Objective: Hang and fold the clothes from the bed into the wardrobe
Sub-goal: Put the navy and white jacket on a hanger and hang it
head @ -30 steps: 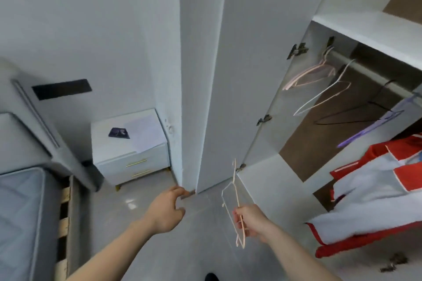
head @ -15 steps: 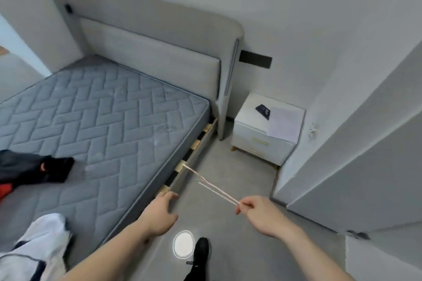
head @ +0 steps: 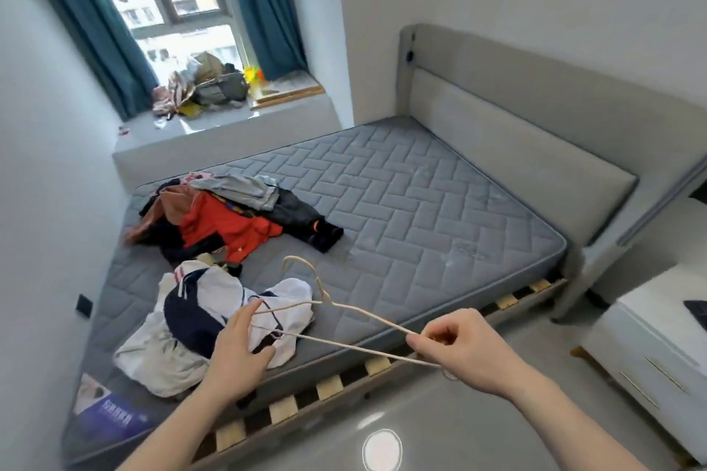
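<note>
My right hand (head: 461,346) grips one end of a thin cream wire hanger (head: 346,308) held flat above the near edge of the grey mattress (head: 401,203). My left hand (head: 239,352) is open, its fingertips touching the hanger's other end. Under the hanger lies a white and navy garment (head: 199,317) near the mattress's front edge. Behind it is a pile of clothes (head: 229,214) with an orange piece, a brown one, grey ones and dark ones. The wardrobe is out of view.
A grey padded headboard (head: 535,134) runs along the right. A white nightstand (head: 658,348) stands at the far right on the floor. A window sill (head: 229,115) with clutter is beyond the bed. A purple booklet (head: 107,417) lies at the mattress's near left corner.
The view swung left from the wardrobe to the bed. My right hand kept the hanger and lowered it flat; my left hand came up to touch its other end.
</note>
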